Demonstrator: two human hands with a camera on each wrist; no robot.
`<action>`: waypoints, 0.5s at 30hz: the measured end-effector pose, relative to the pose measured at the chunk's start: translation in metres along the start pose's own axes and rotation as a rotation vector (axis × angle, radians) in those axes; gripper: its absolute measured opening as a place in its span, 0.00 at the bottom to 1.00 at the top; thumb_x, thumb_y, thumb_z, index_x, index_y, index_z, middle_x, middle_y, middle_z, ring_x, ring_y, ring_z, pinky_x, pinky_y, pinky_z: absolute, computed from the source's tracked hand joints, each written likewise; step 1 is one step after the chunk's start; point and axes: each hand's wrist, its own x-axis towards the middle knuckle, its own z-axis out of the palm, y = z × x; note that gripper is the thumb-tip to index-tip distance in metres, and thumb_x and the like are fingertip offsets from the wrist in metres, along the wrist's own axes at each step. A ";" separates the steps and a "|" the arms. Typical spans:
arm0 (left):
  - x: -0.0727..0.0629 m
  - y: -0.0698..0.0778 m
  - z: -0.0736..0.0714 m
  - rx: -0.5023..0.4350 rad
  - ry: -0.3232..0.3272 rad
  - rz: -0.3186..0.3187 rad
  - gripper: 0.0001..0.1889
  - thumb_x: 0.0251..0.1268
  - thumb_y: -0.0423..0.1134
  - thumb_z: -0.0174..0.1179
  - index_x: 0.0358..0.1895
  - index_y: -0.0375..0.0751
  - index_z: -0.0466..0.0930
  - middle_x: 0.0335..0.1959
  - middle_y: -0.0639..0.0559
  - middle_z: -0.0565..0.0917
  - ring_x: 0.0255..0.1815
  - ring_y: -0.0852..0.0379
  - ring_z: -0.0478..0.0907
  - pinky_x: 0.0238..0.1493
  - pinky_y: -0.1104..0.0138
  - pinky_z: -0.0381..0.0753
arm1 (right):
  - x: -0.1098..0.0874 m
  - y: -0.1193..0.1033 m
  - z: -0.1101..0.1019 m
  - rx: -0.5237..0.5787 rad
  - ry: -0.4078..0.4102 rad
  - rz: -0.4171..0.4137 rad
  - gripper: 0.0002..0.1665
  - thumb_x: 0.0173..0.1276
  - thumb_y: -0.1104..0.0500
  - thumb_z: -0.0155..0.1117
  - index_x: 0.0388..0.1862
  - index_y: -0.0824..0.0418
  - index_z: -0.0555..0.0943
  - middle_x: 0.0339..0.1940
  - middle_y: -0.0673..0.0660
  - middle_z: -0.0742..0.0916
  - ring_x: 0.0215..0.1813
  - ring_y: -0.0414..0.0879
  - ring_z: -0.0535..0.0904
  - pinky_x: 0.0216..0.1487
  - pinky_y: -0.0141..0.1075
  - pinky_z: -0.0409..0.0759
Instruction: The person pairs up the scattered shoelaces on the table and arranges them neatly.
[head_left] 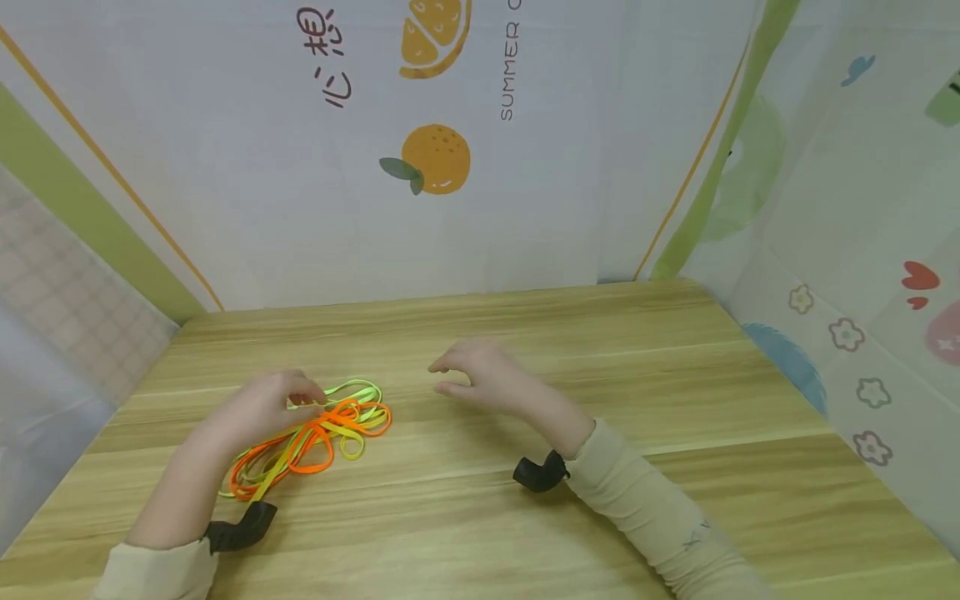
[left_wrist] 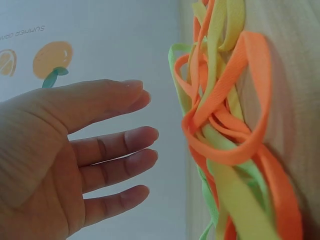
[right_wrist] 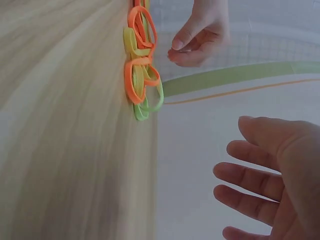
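A loose tangle of flat laces lies on the left part of the table: an orange lace point(left_wrist: 262, 82), a yellow lace point(left_wrist: 242, 205) and a neon green lace point(right_wrist: 141, 113), looped over one another. My left hand point(head_left: 258, 412) hovers just over the bundle, fingers slightly bent. The left wrist view shows a gap between its fingertips point(left_wrist: 142, 137) and the laces, with nothing held. To the right of the bundle, my right hand point(head_left: 487, 377) is held above the table, palm turned inward. Its fingers point(right_wrist: 247, 177) are spread and relaxed, apart from the laces.
The wood-grain table point(head_left: 480, 517) ends at a white printed cloth point(head_left: 525, 208) behind it. Another printed cloth point(head_left: 840, 250) hangs along the right side. A black strap piece point(head_left: 242, 529) sits at the left wrist, and a similar black piece point(head_left: 542, 473) at the right.
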 end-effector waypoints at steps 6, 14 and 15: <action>0.001 -0.001 0.004 -0.009 -0.029 0.028 0.05 0.59 0.34 0.65 0.38 0.43 0.86 0.36 0.56 0.79 0.37 0.56 0.76 0.39 0.58 0.76 | 0.006 -0.008 0.012 0.016 -0.031 -0.057 0.16 0.68 0.54 0.63 0.51 0.59 0.83 0.47 0.52 0.85 0.51 0.45 0.78 0.55 0.37 0.72; 0.003 0.002 0.008 -0.023 -0.063 -0.004 0.08 0.59 0.34 0.66 0.42 0.42 0.86 0.38 0.52 0.79 0.37 0.55 0.76 0.38 0.58 0.77 | 0.013 -0.018 0.026 0.047 -0.096 -0.089 0.16 0.69 0.52 0.62 0.52 0.56 0.83 0.46 0.50 0.84 0.50 0.41 0.76 0.56 0.32 0.70; 0.003 0.002 0.009 -0.023 -0.063 -0.004 0.08 0.59 0.34 0.66 0.42 0.41 0.86 0.38 0.53 0.79 0.36 0.56 0.76 0.38 0.58 0.76 | 0.014 -0.019 0.027 0.046 -0.103 -0.087 0.16 0.69 0.52 0.62 0.52 0.56 0.83 0.46 0.50 0.84 0.49 0.41 0.76 0.56 0.32 0.69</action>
